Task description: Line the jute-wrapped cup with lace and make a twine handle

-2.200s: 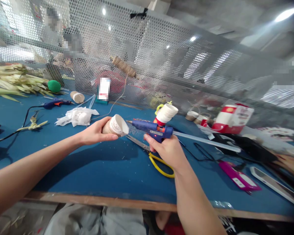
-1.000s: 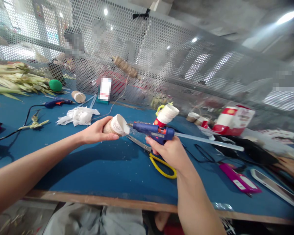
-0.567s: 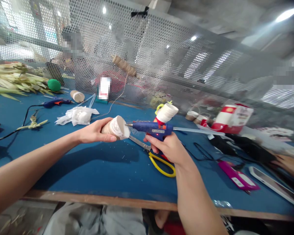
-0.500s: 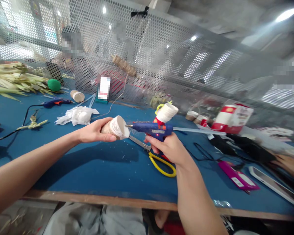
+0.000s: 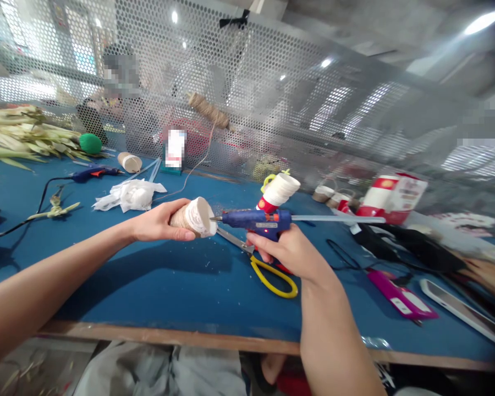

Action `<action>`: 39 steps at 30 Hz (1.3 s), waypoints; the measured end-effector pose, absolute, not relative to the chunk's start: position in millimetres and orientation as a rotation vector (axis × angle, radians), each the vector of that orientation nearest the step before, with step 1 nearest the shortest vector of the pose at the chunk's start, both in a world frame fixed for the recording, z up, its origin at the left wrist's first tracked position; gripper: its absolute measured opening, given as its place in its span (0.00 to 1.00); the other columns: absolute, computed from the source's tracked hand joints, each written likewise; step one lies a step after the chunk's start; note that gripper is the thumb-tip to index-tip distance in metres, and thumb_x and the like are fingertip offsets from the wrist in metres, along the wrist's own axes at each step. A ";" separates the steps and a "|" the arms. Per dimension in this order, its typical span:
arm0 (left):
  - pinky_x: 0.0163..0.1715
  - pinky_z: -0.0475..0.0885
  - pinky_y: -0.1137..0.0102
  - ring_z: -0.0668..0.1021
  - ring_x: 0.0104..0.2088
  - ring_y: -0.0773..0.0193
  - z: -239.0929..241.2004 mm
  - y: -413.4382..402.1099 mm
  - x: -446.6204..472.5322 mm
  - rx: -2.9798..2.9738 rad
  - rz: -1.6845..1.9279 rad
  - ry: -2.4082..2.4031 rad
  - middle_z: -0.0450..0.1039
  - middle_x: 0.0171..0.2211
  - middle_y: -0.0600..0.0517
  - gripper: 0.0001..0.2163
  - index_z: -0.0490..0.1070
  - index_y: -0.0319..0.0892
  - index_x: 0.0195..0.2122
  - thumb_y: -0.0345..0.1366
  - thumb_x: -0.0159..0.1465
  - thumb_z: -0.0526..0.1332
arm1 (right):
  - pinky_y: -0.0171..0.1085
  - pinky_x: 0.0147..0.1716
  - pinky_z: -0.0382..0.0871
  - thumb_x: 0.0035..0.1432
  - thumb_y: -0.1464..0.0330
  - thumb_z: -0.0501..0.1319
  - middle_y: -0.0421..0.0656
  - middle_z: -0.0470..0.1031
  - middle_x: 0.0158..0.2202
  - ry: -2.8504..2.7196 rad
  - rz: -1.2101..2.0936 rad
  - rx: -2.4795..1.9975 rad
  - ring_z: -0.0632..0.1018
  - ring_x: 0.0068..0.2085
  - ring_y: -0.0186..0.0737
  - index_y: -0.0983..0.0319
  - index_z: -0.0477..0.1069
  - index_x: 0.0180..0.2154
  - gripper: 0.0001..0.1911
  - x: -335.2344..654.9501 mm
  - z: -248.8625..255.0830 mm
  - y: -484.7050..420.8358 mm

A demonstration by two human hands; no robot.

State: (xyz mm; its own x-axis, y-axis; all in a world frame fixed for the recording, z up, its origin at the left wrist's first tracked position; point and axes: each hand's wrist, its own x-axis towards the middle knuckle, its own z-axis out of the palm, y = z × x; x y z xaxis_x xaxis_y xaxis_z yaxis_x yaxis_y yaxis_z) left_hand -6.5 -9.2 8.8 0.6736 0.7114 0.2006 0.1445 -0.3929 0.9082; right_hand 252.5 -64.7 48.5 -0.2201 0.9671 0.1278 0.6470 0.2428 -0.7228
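My left hand (image 5: 159, 223) is wrapped round a paper cup (image 5: 193, 216) bound with tan twine, held on its side above the blue table (image 5: 157, 280), white bottom facing right. My right hand (image 5: 291, 254) grips a blue hot glue gun (image 5: 256, 219) with a clear glue stick (image 5: 338, 219) sticking out of its back. The gun's nozzle touches the right rim of the cup's bottom. Thin glue strands hang near the nozzle.
Yellow-handled scissors (image 5: 268, 275) lie under the gun. A white thread cone (image 5: 277, 191), a second glue gun (image 5: 91, 173) with its black cord, crumpled white paper (image 5: 130, 195), dried leaves (image 5: 27, 137), a green ball (image 5: 89, 143), a pink phone (image 5: 401, 301) and a perforated metal screen (image 5: 247, 88) surround the work area.
The glue gun has moved left until its nozzle met the cup's bottom edge, and it now lies more level. The cup has barely moved.
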 end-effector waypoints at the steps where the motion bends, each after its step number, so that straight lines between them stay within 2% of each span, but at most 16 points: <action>1: 0.28 0.66 0.72 0.69 0.31 0.65 8.5 -9.0 -6.7 1.900 0.725 0.664 0.67 0.35 0.49 0.26 0.62 0.36 0.47 0.44 0.50 0.64 | 0.33 0.21 0.65 0.51 0.63 0.59 0.36 0.64 0.13 -1.932 0.737 -1.466 0.67 0.17 0.31 0.64 0.67 0.22 0.12 252.5 49.0 -65.1; 13: 0.28 0.65 0.73 0.69 0.32 0.65 7.9 -8.2 -7.3 1.753 0.761 0.585 0.68 0.36 0.48 0.28 0.59 0.36 0.49 0.43 0.50 0.64 | 0.31 0.18 0.60 0.52 0.62 0.60 0.35 0.63 0.14 -1.809 0.974 -1.312 0.64 0.16 0.28 0.64 0.67 0.27 0.11 254.5 38.8 -60.5; 20: 0.38 0.67 0.68 0.71 0.40 0.60 3.5 -6.9 -4.9 1.646 0.902 0.570 0.68 0.42 0.45 0.31 0.58 0.38 0.51 0.39 0.47 0.67 | 0.30 0.13 0.52 0.48 0.62 0.62 0.39 0.70 0.22 -1.473 1.209 -1.134 0.61 0.15 0.24 0.63 0.66 0.27 0.11 242.4 33.3 -58.1; 26: 0.42 0.66 0.65 0.71 0.44 0.58 5.0 -10.3 -1.5 1.613 0.908 0.560 0.67 0.46 0.43 0.34 0.56 0.38 0.52 0.38 0.46 0.68 | 0.29 0.12 0.50 0.47 0.64 0.62 0.37 0.68 0.20 -1.358 1.342 -1.095 0.60 0.14 0.24 0.64 0.67 0.25 0.10 233.7 31.2 -57.0; 32: 0.39 0.66 0.68 0.71 0.41 0.59 4.6 -11.6 -1.0 1.580 0.900 0.509 0.67 0.45 0.43 0.33 0.55 0.36 0.52 0.38 0.47 0.68 | 0.28 0.13 0.52 0.47 0.64 0.63 0.38 0.70 0.22 -1.356 1.351 -1.057 0.62 0.15 0.23 0.64 0.68 0.25 0.10 231.5 29.0 -56.9; 39: 0.40 0.66 0.67 0.71 0.42 0.59 2.5 -9.8 -0.8 1.635 0.902 0.537 0.67 0.45 0.44 0.31 0.57 0.38 0.51 0.38 0.48 0.67 | 0.30 0.14 0.54 0.49 0.64 0.62 0.39 0.71 0.24 -1.502 1.176 -1.119 0.64 0.15 0.24 0.65 0.68 0.27 0.10 233.3 28.8 -60.5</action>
State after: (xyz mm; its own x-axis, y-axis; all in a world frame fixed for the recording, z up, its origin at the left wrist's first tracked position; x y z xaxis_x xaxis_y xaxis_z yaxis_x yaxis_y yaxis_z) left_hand -0.8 -9.8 2.5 0.6021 0.7493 0.2757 -0.1155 -0.2599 0.9587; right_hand 233.3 -60.5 28.8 -0.1885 0.9754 0.1141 0.1227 0.1387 -0.9827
